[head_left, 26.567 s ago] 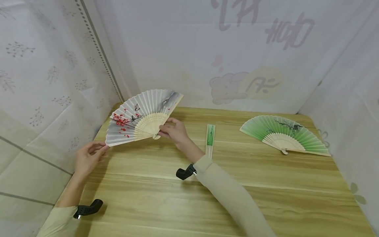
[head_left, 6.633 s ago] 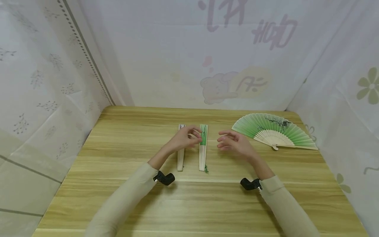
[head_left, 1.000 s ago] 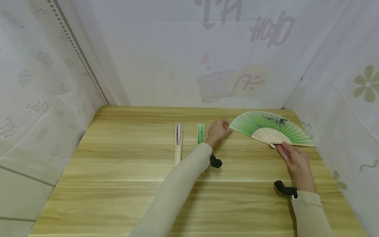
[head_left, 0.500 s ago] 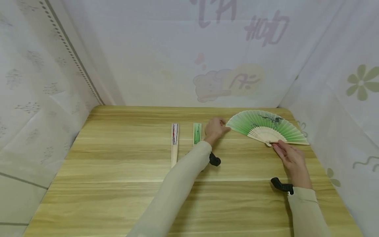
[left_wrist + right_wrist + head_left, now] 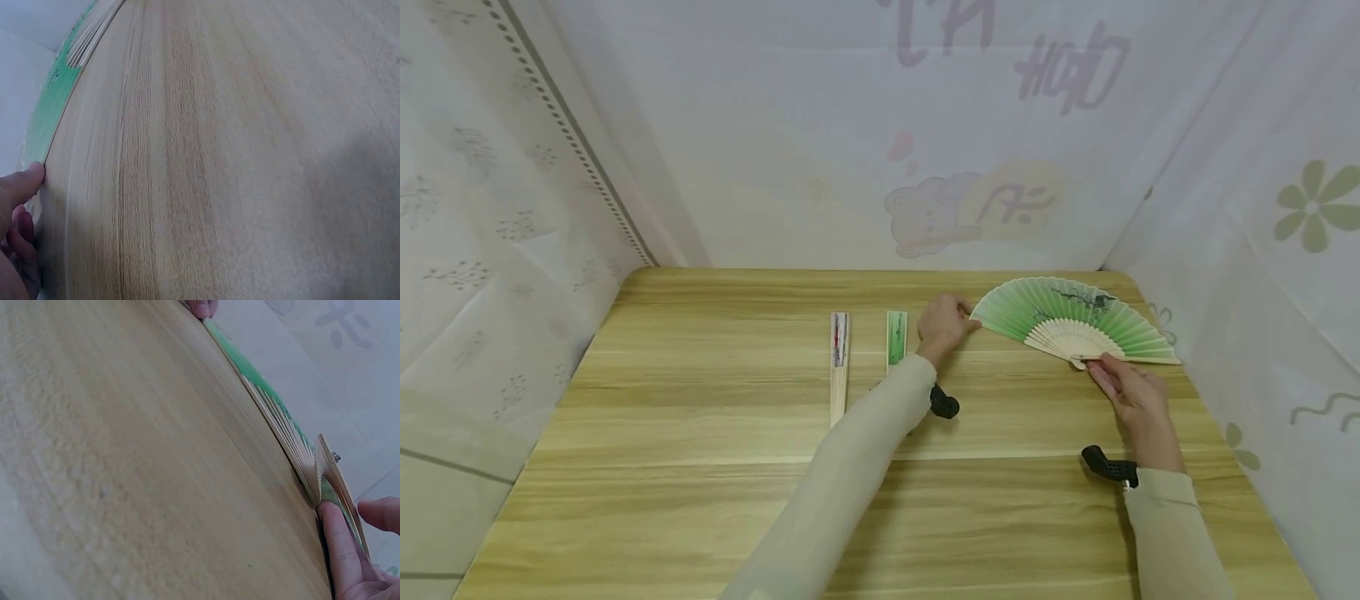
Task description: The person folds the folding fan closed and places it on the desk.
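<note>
A green folding fan (image 5: 1022,308) with a dark branch print lies spread at the back right of the table. At its left end, my left hand (image 5: 943,327) pinches the outer stick; the left wrist view has the thumb (image 5: 24,182) on the fan's edge and the other fingers curled below. Near the pivot, my right hand (image 5: 1138,400) holds the right guard stick. From the right wrist view, one finger lies along the ribs (image 5: 287,431) close to the pivot, with the thumb (image 5: 381,514) opposite.
Two folded fans lie side by side left of the spread one: a white one with red print (image 5: 839,358) and a green one (image 5: 897,337), its lower part hidden by my left sleeve (image 5: 842,475). Patterned cloth (image 5: 775,167) hangs behind the wooden table (image 5: 662,400).
Earlier the white fan was spread in my hands; now it lies folded. Since then both hands have moved right onto the green fan. Over the last second they barely move; the view shifts slightly.
</note>
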A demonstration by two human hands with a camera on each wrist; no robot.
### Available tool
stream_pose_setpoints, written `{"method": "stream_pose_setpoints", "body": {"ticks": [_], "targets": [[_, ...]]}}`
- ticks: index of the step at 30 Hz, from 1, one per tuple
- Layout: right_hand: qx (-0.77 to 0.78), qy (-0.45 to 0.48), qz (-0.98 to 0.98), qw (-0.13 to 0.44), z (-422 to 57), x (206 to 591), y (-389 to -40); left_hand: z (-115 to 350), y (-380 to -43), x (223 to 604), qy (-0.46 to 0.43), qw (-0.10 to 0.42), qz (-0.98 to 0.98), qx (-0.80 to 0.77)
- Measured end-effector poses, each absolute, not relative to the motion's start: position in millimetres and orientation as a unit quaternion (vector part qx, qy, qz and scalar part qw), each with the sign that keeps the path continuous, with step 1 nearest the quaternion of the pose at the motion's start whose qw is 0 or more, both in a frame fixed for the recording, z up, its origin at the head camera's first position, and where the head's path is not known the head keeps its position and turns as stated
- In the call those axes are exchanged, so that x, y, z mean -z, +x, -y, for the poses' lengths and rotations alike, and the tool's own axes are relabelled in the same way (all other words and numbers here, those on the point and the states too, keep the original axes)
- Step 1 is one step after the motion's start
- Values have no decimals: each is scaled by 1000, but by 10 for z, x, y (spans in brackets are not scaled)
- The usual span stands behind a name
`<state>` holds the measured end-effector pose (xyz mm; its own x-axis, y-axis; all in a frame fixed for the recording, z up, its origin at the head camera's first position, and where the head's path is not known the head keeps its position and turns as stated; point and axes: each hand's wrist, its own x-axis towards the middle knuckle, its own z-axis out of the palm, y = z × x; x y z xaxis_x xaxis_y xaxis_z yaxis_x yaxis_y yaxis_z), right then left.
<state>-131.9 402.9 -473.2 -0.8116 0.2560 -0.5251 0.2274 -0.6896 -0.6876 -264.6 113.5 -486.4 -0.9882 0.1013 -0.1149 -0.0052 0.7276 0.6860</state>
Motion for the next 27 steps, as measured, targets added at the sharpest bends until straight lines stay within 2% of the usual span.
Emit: {"method": "stream_pose_setpoints", "body": {"ticks": [27], "targets": [[-846,-305,437,22,-3994,4724,-1312,-1122,-2694,4870,20,94,-918,-384]]}}
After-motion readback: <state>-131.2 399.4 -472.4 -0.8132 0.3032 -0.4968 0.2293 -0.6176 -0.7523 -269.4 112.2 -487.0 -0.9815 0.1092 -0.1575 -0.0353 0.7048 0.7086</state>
